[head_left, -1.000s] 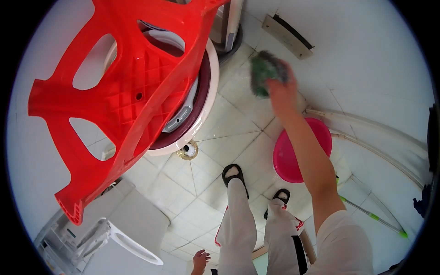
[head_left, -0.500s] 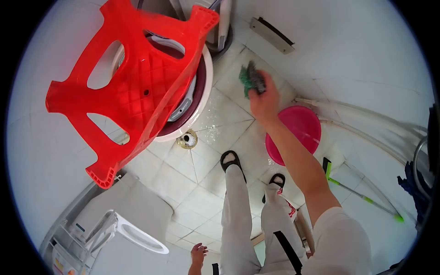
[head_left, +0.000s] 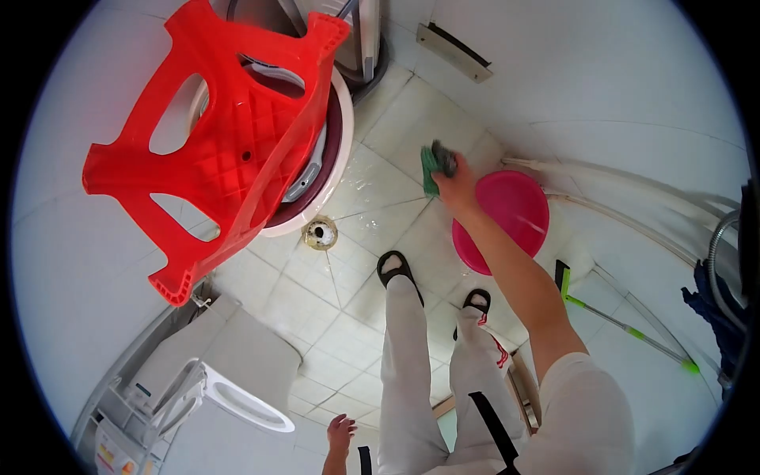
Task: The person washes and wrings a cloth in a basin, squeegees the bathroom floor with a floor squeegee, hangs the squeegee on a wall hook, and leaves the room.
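Observation:
My right hand [head_left: 457,186] is closed around a small scrubber [head_left: 429,172], green on one side and dark grey on the other. Its exact make is blurred. That hand is above the tiled floor, just left of a bright pink basin [head_left: 518,210], and my forearm crosses in front of the basin. Low in the view, my left hand [head_left: 341,431] hangs beside my leg with loosely bent fingers, slightly apart, holding nothing.
An upturned red plastic stool [head_left: 226,119] rests over a round pale-rimmed tub [head_left: 342,154] at upper left. Near my feet is a floor drain [head_left: 320,233]. A toilet [head_left: 245,396] stands at lower left, a green-and-black squeegee [head_left: 609,317] at right. The floor tiles [head_left: 360,273] look wet.
My right hand has moved down the view with the scrubber, nearer the pink basin. The whole scene has shifted slightly left and up with my head. My left hand stays by my leg.

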Action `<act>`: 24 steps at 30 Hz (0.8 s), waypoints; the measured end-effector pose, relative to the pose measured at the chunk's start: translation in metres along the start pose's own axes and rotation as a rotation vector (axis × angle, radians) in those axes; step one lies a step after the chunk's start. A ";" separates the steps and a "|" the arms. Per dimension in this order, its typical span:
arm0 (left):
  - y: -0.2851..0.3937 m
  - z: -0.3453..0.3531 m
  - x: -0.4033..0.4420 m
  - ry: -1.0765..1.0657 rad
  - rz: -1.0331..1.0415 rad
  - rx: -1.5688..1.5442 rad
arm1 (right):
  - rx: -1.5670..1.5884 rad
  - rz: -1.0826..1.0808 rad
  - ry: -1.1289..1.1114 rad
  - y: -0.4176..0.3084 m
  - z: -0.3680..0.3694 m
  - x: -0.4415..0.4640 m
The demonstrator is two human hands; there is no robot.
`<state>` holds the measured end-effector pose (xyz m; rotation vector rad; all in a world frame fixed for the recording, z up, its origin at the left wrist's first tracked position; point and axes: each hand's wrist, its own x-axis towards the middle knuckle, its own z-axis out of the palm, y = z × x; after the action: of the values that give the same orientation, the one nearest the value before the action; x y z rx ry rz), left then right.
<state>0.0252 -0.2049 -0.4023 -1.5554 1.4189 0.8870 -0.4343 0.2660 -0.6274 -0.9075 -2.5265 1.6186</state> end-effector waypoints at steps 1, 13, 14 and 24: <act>0.007 0.005 -0.008 -0.018 0.010 0.014 | 0.086 -0.041 0.035 -0.067 -0.020 -0.009; 0.039 0.005 -0.031 -0.002 0.146 0.019 | 0.532 0.788 -0.194 0.083 -0.025 -0.091; 0.036 0.009 -0.031 0.003 0.143 0.016 | 0.656 0.832 -0.120 0.082 -0.054 -0.111; -0.001 0.042 -0.083 -0.080 0.171 0.003 | 1.000 0.986 0.145 0.109 -0.252 -0.143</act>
<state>0.0185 -0.1323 -0.3437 -1.3964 1.5109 1.0356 -0.1881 0.4405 -0.5590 -1.9996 -0.7918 2.4107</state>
